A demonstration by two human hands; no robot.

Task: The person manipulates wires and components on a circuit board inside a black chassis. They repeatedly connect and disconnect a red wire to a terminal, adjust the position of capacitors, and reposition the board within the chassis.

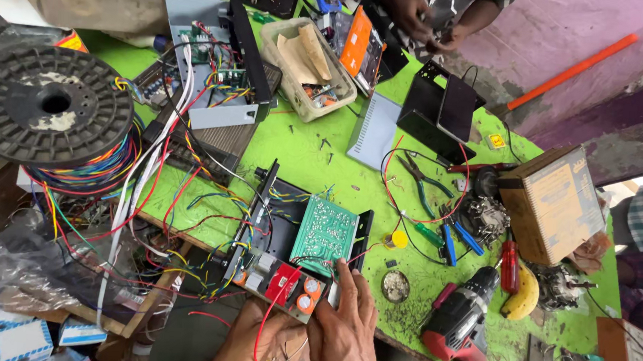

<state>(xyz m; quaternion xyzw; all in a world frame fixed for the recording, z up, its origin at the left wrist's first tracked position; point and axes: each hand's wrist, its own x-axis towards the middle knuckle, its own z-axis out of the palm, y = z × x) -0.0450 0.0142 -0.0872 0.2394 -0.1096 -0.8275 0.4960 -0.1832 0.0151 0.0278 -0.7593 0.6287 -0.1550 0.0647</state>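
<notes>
My right hand [345, 329] grips the near edge of a small circuit board [285, 286] with round orange-topped capacitors and a red part, at the front of an open black metal chassis [261, 199]. A green circuit board [325, 233] lies tilted on that chassis just beyond my fingers. My left hand [259, 344] sits under the small board, palm up, with a red wire [267, 318] running across it. Coloured wires spill out of the chassis to the left.
A large black spool of multicoloured wire [51, 104] stands at left. A red cordless drill [461, 323], screwdrivers [458, 239], pliers [422, 181], a banana [524, 295] and a cardboard box [554, 206] lie at right. Another person's hands [428, 23] work at the far side.
</notes>
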